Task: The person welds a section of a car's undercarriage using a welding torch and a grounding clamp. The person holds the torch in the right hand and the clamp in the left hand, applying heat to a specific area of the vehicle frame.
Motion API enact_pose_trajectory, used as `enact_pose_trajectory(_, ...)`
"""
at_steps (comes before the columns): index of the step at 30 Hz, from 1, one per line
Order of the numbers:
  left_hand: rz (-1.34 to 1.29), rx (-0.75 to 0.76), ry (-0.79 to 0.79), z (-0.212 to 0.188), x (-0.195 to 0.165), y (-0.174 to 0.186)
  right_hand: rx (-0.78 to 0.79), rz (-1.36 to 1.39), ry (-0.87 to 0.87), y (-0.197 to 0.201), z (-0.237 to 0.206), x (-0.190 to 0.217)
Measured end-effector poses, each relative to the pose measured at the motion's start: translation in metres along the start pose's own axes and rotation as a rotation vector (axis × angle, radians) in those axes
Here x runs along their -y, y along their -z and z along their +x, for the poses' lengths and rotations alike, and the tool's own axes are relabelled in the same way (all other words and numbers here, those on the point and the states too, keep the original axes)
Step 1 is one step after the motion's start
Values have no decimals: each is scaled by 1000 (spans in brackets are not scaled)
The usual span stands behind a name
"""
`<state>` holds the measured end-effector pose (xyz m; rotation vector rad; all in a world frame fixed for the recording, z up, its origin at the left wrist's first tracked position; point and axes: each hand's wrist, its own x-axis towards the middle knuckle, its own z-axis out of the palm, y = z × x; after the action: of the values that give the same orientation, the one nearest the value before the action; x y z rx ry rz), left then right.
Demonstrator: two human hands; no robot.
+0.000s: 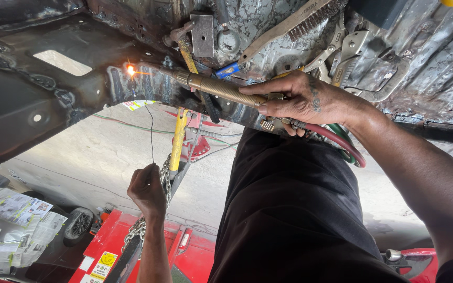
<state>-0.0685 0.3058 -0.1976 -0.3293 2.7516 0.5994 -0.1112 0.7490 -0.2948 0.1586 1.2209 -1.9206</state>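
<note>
Black trousers, bare tattooed forearm

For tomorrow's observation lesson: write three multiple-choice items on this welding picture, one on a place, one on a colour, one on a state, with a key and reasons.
1. Where does the flame burn?
A. against the dark metal panel
B. on the red equipment
C. on the newspaper

2. What colour is the torch body?
A. blue
B. brass
C. white

3. What does the left hand hold?
A. wire brush
B. locking pliers
C. thin wire

Key: 1 A, the glow sits at the panel's edge; 2 B, its tube in the right hand looks brass; 3 C, the wire rises from the closed fist.
</note>
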Motion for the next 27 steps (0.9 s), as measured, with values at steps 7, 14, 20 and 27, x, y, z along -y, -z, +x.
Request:
enact_pose_trajectory(7,-12,0,21,-1,1,0,3,6,2,0,2,-2)
enact_pose_trajectory(14,28,3,2,1,-2,1,-1,-10,4,0,3,-4)
enact_pose_trajectory(20,33,-2,2,2,-4,-1,10,-22,33,1,2,-4)
enact_pose_trajectory(27,33,-8,3,5,-3,-2,-1,-13,4,0,2,-4)
